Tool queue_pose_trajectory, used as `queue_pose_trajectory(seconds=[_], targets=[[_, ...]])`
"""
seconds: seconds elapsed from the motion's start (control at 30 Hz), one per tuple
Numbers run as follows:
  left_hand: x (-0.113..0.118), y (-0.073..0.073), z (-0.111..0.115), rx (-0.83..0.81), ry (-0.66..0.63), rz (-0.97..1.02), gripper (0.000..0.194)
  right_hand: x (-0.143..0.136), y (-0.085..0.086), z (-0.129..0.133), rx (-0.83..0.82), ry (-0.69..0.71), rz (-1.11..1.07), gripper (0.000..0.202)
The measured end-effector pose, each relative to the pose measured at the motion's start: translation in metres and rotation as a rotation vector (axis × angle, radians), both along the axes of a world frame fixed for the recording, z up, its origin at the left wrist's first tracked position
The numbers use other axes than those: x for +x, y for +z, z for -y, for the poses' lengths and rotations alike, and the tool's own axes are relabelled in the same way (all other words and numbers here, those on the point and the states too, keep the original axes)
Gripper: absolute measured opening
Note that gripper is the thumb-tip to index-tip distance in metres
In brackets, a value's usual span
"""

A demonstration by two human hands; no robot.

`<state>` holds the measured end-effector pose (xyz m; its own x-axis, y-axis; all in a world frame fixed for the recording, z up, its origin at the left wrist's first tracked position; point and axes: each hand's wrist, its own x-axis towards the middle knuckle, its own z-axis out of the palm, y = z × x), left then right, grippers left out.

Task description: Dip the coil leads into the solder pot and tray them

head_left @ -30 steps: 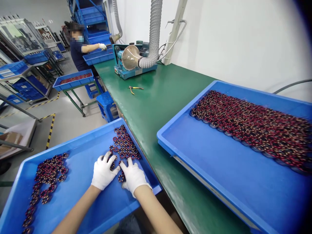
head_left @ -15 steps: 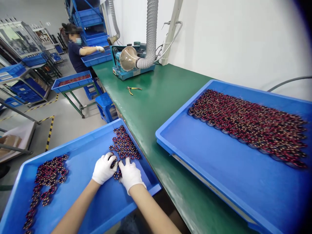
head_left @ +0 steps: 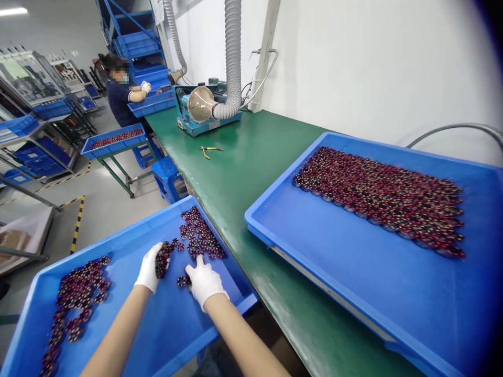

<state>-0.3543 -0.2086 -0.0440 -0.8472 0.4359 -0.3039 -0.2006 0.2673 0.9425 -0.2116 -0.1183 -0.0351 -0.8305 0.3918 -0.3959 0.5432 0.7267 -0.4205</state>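
Drawn leftward since half a second ago, the left hand [head_left: 148,268] cups stacked rings [head_left: 161,261]; the right hand [head_left: 205,283] touches a loose ring [head_left: 181,281], pinching or not I cannot tell. Both are over the near tray [head_left: 126,251], a ring cluster [head_left: 200,236] just beyond. Farther: loaded tray [head_left: 353,256], pliers [head_left: 212,149], hooded machine [head_left: 196,127], co-worker [head_left: 118,102].

The green desk [head_left: 255,157] carries a machine [head_left: 196,126] toward its far end, pliers [head_left: 212,148] lying nearer, and, nearest, the right tray [head_left: 314,235], while the left tray [head_left: 121,277], just beside the desk's edge, carries rings [head_left: 200,235] in one cluster along its left end and another at its right.
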Motion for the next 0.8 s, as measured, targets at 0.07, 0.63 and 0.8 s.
queue_pose_trajectory(seconds=[0.07, 0.63, 0.8], targets=[[0.002, 0.007, 0.003, 0.048, 0.031, 0.199, 0.034, -0.002, 0.0, 0.005, -0.002, -0.032, 0.008, 0.054], [0.036, 0.057, 0.035, 0.42, 0.172, 0.73, 0.029, -0.014, -0.003, 0.016, 0.0, -0.05, 0.021, 0.04], [0.05, 0.069, 0.036, 0.424, 0.141, 0.761, 0.028, -0.019, -0.002, 0.017, -0.042, -0.087, 0.052, 0.04]])
